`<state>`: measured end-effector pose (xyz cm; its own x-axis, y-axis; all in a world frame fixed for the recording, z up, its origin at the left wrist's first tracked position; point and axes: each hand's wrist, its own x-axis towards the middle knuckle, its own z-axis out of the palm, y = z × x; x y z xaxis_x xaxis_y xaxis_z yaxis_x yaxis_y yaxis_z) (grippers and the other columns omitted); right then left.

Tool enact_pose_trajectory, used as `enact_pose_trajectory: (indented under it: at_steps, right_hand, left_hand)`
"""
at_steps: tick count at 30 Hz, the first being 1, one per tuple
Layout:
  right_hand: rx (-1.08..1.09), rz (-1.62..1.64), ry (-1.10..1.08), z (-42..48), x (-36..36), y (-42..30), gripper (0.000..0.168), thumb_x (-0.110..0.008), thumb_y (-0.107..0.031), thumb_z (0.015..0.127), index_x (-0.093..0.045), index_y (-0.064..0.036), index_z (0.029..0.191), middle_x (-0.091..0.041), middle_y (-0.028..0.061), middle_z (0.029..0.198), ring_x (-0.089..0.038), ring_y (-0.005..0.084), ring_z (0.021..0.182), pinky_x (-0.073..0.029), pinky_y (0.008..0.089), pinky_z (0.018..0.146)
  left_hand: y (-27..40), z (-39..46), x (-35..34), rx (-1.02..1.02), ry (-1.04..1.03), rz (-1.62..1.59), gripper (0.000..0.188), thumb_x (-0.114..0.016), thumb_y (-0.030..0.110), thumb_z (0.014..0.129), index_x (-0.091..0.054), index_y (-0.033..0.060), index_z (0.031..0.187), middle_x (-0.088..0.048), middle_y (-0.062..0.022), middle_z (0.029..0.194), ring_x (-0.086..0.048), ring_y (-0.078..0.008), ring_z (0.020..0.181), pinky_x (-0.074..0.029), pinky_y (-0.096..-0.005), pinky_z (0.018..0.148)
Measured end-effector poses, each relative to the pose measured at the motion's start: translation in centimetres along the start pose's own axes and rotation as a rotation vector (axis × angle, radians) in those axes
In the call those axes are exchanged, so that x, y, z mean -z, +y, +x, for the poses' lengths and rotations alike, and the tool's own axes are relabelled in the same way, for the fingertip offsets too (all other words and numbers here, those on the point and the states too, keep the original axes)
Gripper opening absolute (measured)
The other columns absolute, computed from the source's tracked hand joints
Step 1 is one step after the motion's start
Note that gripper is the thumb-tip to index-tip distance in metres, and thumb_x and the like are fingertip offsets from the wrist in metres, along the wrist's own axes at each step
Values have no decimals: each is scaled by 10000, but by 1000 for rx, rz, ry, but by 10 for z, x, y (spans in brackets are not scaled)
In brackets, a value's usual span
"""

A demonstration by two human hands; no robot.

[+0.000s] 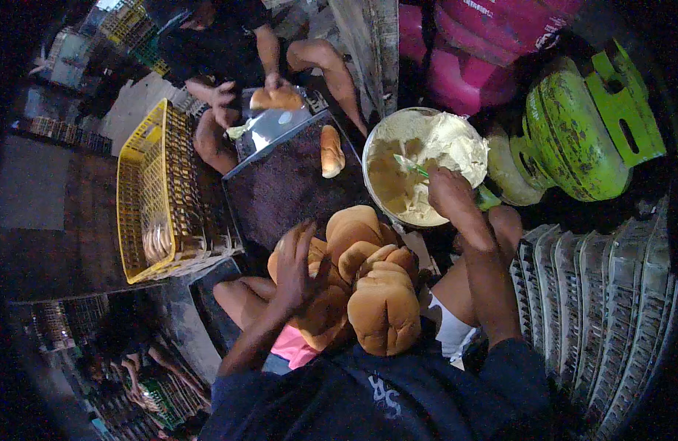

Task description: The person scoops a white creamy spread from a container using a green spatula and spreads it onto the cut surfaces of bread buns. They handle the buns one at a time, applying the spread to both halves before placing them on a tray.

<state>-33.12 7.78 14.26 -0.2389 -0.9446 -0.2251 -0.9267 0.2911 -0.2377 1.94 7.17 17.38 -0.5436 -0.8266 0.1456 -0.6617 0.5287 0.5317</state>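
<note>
My right hand (452, 193) grips a green-handled spreading tool (419, 168), its blade over the pale cream in a round tub (373, 194). A thick mound of cream (457, 144) rises on the tub's right side. My left hand (298, 270) lies over the left part of a pile of brown bread buns (384, 314), fingers apart; whether it presses on one cannot be told. The pile reaches up to my chest. Beyond it, a shallow tray holds dark brown granules (278, 190), with one bread roll (332, 151) lying on them.
Across the tray, another person's hands (223, 105) handle a filled bun (277, 99) above clear plastic. A yellow crate (170, 182) with packed rolls stands left. Green gas cylinders (578, 129) and pink ones (482, 49) are at the upper right, stacked crates (598, 308) at the right.
</note>
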Motion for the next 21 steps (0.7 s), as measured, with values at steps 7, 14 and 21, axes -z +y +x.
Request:
enact_pose_trajectory:
  at_steps: [7, 14, 21]
  right_hand:
    - [88, -11, 52, 19, -82, -14, 160, -581, -62, 781, -699, 31, 837, -693, 229, 898, -687, 385, 869, -553, 465, 780]
    - [130, 15, -130, 28, -85, -44, 203, -634, -147, 800, -707, 34, 855, -682, 263, 864, -683, 401, 833, -545, 481, 740]
    - [202, 321, -23, 20, -49, -9, 307, -647, -316, 883, -704, -20, 942, -670, 242, 839, -660, 402, 795, -509, 483, 741]
  left_hand:
    - [-5, -160, -26, -292, -216, 297, 582, -632, 266, 834, -512, 76, 1370, -381, -194, 1491, -346, -395, 1381, -238, -596, 1111]
    - [25, -133, -12, -226, -231, 581, 638, -551, 351, 855, -448, 39, 1402, -332, -228, 1503, -277, -410, 1417, -166, -659, 1106]
    - [25, -97, 34, -72, -381, 334, 867, -725, 366, 697, -383, 26, 1417, -440, -291, 1327, -404, -463, 1284, -269, -660, 1029]
